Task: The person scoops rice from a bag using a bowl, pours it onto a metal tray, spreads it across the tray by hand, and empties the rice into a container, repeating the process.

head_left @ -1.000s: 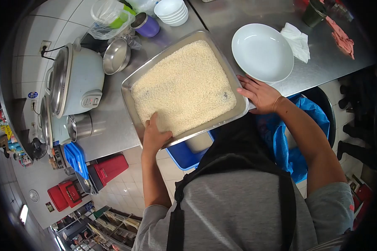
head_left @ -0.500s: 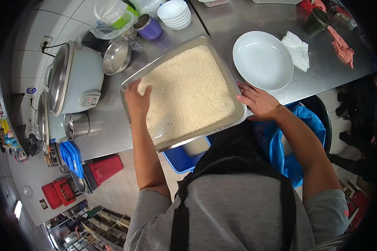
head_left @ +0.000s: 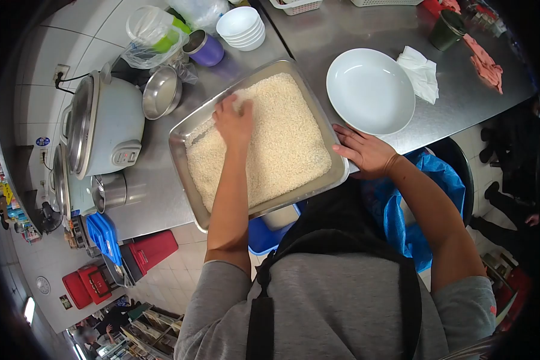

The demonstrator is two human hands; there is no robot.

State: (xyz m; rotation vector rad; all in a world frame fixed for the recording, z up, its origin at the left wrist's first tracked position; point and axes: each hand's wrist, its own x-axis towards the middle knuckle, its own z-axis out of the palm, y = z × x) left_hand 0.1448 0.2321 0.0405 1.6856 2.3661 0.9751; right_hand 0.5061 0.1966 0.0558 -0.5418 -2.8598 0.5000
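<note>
A rectangular metal tray (head_left: 264, 209) of uncooked white rice (head_left: 288, 132) sits tilted at an angle on the steel counter. My left hand (head_left: 235, 123) is in the rice toward the far left side, fingers bent and thumb apart; the fingertips are slightly blurred. Beside it, a strip of bare tray bottom shows through along the left. My right hand (head_left: 369, 155) rests against the tray's right rim with fingers stretched and the thumb apart. Just beyond that hand stands a large white bowl (head_left: 371, 90), with nothing in it.
A large rice cooker (head_left: 111, 120), a steel bowl (head_left: 162, 93), a purple cup (head_left: 204, 49) and stacked white bowls (head_left: 241, 30) stand left and behind. A crumpled napkin (head_left: 419, 73) lies right. Below the counter are a blue bag (head_left: 423, 210) and a blue bin (head_left: 263, 237).
My left hand has moved right from the tray's left edge into the rice, and rice has shifted from that edge. The tray appears slightly lower and further left in view.
</note>
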